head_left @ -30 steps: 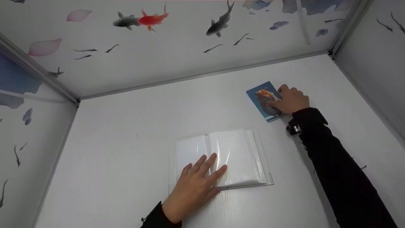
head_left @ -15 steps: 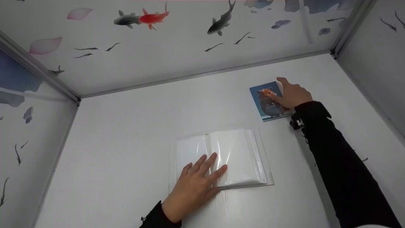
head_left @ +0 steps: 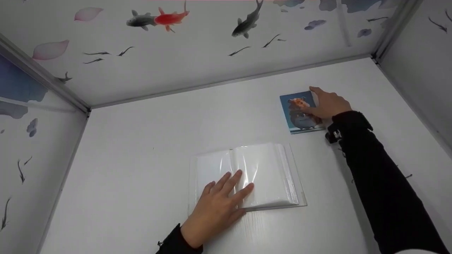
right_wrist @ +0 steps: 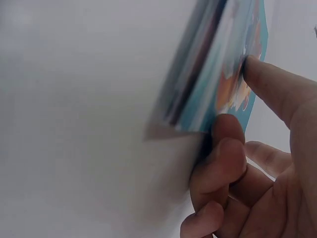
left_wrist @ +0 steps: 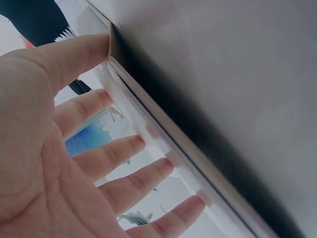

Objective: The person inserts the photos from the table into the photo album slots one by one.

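Observation:
A photo album [head_left: 265,176] with clear sleeves lies spread on the white table. Across its middle and lower edge rests my left hand [head_left: 215,208], fingers straight and spread. The left wrist view shows those fingertips on the album's pages and the thumb [left_wrist: 81,57] at its lower edge. Farther back on the right is a small stack of picture cards [head_left: 296,120], a hamster on blue on top. My right hand [head_left: 328,104] grips its right side. In the right wrist view the thumb [right_wrist: 270,82] presses the top card while curled fingers [right_wrist: 223,168] meet the stack's edge.
White panels printed with fish and petals enclose the table [head_left: 141,169] at the back [head_left: 197,63] and both sides. Bare tabletop lies left of the album and between it and the cards.
The card stack has turned clockwise and shifted slightly right under my right hand, which moved right and a little back with it. My left hand has stayed on the album.

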`<state>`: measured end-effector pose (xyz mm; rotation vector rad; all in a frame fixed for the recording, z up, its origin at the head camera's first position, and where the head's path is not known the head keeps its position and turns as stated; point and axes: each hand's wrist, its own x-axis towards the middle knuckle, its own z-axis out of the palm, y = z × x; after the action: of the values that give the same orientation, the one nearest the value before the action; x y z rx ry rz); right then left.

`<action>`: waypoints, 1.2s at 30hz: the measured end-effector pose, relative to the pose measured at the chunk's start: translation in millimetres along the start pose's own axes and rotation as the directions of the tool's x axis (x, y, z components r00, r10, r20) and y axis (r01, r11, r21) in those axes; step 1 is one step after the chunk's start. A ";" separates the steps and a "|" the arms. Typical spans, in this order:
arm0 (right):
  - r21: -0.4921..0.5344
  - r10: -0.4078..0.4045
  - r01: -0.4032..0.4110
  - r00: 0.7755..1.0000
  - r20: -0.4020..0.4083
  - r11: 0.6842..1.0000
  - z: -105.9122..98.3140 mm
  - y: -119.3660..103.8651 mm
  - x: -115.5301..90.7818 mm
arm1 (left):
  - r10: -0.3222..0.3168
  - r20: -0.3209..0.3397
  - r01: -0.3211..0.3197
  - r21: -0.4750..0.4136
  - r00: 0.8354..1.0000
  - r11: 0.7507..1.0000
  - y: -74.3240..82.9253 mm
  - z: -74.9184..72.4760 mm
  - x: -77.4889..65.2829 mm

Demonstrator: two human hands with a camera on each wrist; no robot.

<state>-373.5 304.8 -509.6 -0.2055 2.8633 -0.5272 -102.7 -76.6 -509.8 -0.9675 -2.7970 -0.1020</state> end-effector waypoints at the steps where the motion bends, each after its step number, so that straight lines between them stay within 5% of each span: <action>1: -0.003 -0.003 0.003 1.000 0.009 1.000 -0.4 0.9 0.0 | 0.001 0.000 -0.001 0.000 1.000 1.000 0.0 0.0 0.0; 31: -0.005 -0.020 0.020 0.997 -0.081 1.000 3.4 -3.2 -4.5 | -0.001 -0.008 0.001 -0.009 1.000 1.000 0.0 0.9 -0.9; 36: 0.059 -0.036 0.042 0.994 -0.102 0.997 5.0 -1.3 -4.3 | -0.008 0.010 0.008 -0.014 1.000 1.000 0.7 0.4 -1.5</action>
<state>-368.0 302.7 -512.9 -0.2308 2.9408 -0.6492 -101.2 -76.9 -510.5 -0.9624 -2.8130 -0.1183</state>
